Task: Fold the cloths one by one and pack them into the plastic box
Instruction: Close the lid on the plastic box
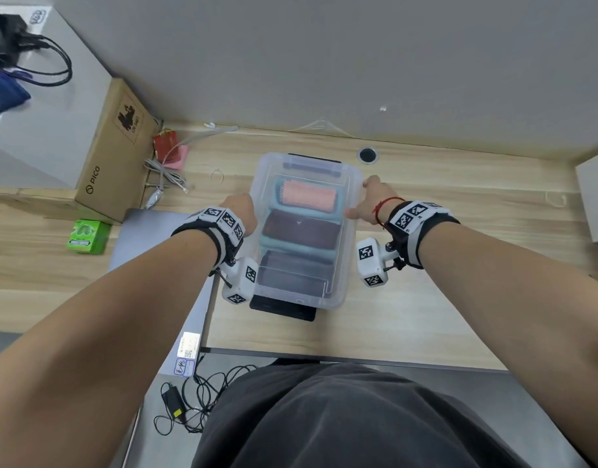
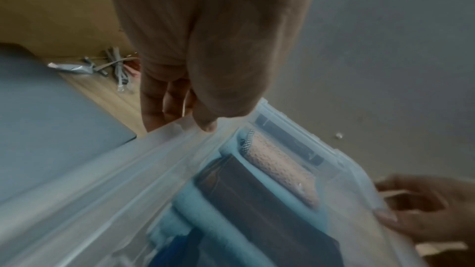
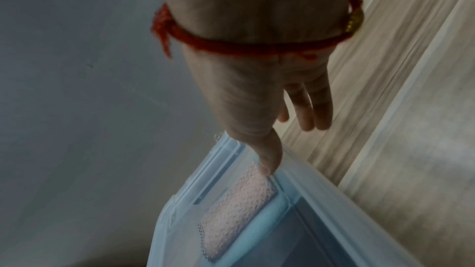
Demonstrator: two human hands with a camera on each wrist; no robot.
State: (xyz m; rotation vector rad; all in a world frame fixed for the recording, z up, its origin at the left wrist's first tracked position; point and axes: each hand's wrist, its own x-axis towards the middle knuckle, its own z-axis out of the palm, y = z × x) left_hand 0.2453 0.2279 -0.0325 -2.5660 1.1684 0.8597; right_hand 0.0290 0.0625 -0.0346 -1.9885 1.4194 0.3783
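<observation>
A clear plastic box point(image 1: 345, 265) with a see-through lid stands mid-desk. Inside lie folded cloths: a pink cloth point(image 1: 307, 197) at the far end, a brown cloth point(image 1: 301, 231) on a teal cloth point(image 1: 269, 245), and a dark cloth point(image 1: 290, 271) nearest me. My left hand point(image 1: 243, 207) grips the left rim point(image 2: 128, 159), with the thumb point(image 2: 207, 126) on top and the fingers down the outside. My right hand point(image 1: 371, 197) holds the right rim point(image 3: 321, 190); its thumb rests on the lid beside the pink cloth point(image 3: 236, 210) and its fingers hang outside.
A PICO cardboard carton point(image 1: 112, 157) and loose grey cables point(image 1: 166, 173) sit at the far left. A grey pad point(image 1: 149, 238) and a green pack point(image 1: 86, 236) lie to the left. A black flat item point(image 1: 284, 310) sticks out under the box. A cable hole point(image 1: 367, 155) lies behind it.
</observation>
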